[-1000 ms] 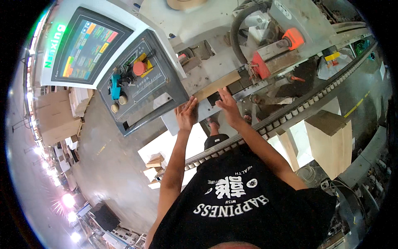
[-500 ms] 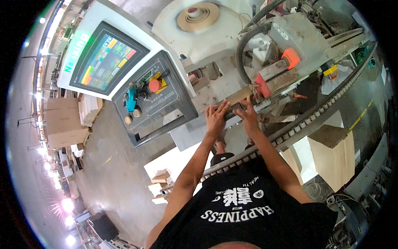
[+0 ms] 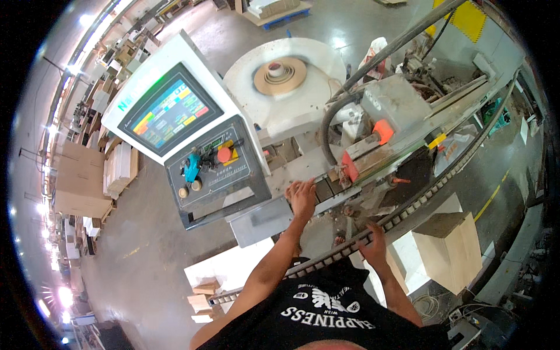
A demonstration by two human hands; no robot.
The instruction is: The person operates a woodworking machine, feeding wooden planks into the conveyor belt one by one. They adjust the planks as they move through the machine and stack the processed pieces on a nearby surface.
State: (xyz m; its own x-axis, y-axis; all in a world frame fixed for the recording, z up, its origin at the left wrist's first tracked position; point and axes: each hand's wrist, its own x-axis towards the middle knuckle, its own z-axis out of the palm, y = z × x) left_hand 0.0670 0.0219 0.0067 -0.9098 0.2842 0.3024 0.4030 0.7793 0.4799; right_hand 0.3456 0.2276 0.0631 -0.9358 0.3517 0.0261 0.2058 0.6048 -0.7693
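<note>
My left hand [image 3: 301, 197] rests on the near edge of the metal machine bed [image 3: 280, 178], just right of the control panel [image 3: 211, 169]. Its fingers lie bent over the surface, and nothing shows in its grasp. To its right, a dark slot lies in front of a red guard piece [image 3: 349, 167]. My right hand [image 3: 373, 245] is lower, over the curved roller rail [image 3: 408, 204] close to my body. Its thumb and fingers are apart, with nothing visible between them.
A coil of brown edge-banding strip [image 3: 280, 76] sits on a round white table [image 3: 318, 61]. The touch screen [image 3: 171, 109] stands left of it. A thick black hose [image 3: 328, 134] arches beyond my hands. Pale panels [image 3: 449, 251] stand right of the rail; stacked boards [image 3: 119, 169] lie far left.
My right hand has left the machine bed beside my left hand and come back toward my body over the rail. My left hand stays at the bed's edge. The view has shifted.
</note>
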